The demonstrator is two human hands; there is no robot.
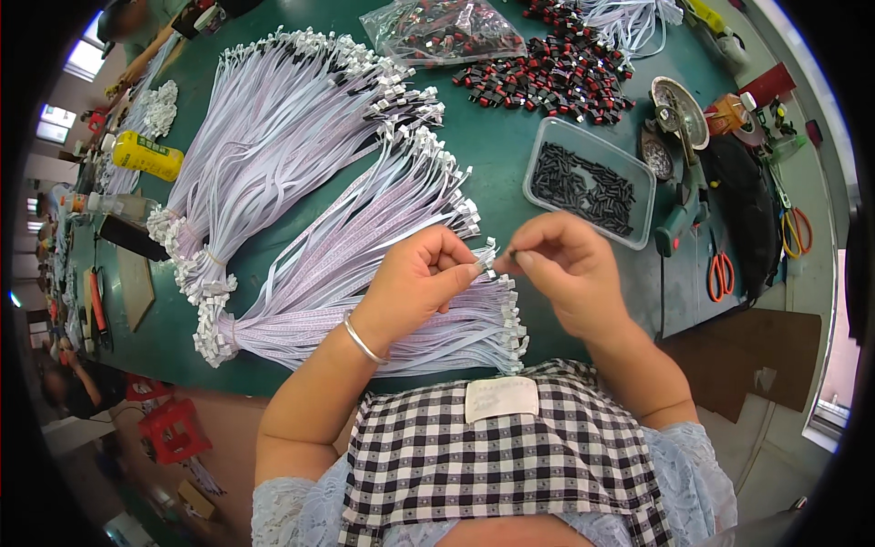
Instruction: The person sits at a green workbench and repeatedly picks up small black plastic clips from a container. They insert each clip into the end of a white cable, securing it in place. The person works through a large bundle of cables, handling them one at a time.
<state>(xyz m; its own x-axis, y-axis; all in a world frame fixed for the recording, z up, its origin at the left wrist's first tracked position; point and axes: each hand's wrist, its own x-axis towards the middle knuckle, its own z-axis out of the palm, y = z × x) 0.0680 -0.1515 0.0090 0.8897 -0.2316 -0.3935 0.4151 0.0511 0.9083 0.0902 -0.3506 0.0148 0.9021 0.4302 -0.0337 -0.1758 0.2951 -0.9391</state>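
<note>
My left hand (pixel 410 278) is closed in a pinch on the white connector end of a flat cable (pixel 483 264), at the near edge of a fanned cable bundle (pixel 419 337). Just to its right, my right hand (pixel 572 273) pinches a small black piece (pixel 512 256) between thumb and forefinger, close to the cable end. Whether the two parts touch is too small to tell. Beyond my right hand stands a clear plastic tub (pixel 638 244) holding many short black pieces (pixel 579 187) like the pinched one.
More tied white cable bundles (pixel 273 155) cover the green table at left. Red-and-black parts (pixel 556 77) lie loose and in a clear bag (pixel 442 32) at the back. A green-handled tool (pixel 679 223), scissors (pixel 720 275) and a metal dish (pixel 681 102) sit right; a yellow bottle (pixel 148 157) stands left.
</note>
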